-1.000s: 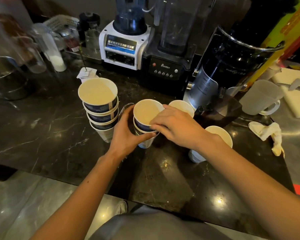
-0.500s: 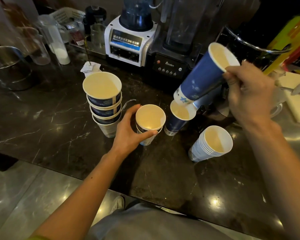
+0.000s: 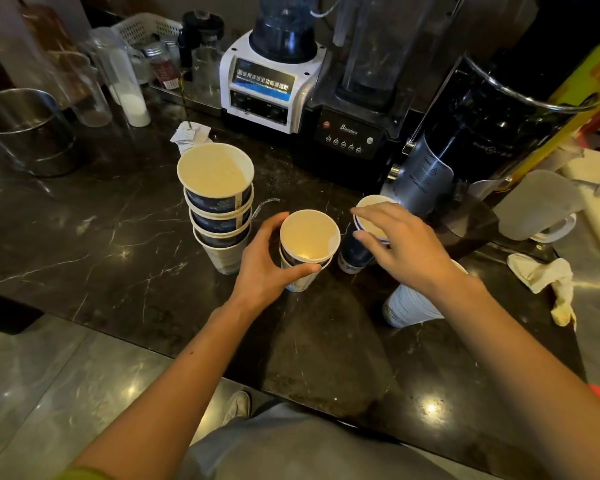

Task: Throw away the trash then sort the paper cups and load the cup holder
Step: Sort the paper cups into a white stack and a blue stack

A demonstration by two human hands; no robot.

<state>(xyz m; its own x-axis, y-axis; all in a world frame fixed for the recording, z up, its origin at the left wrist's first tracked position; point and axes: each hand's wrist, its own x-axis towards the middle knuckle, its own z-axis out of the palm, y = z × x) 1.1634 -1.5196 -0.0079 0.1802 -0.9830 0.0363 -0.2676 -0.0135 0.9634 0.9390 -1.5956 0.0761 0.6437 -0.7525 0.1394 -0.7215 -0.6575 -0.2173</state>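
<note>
Left hand (image 3: 264, 268) grasps the centre-frame short cup stack (image 3: 307, 247), steadying it; right hand (image 3: 400, 247), fingers spread, rests on the tall blue cups (image 3: 355, 252).

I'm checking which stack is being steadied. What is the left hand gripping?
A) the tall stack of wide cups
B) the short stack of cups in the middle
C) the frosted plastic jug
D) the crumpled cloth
B: the left hand wraps around the short stack of cups in the middle, while the tall stack of wide cups stands untouched beside it.
</note>
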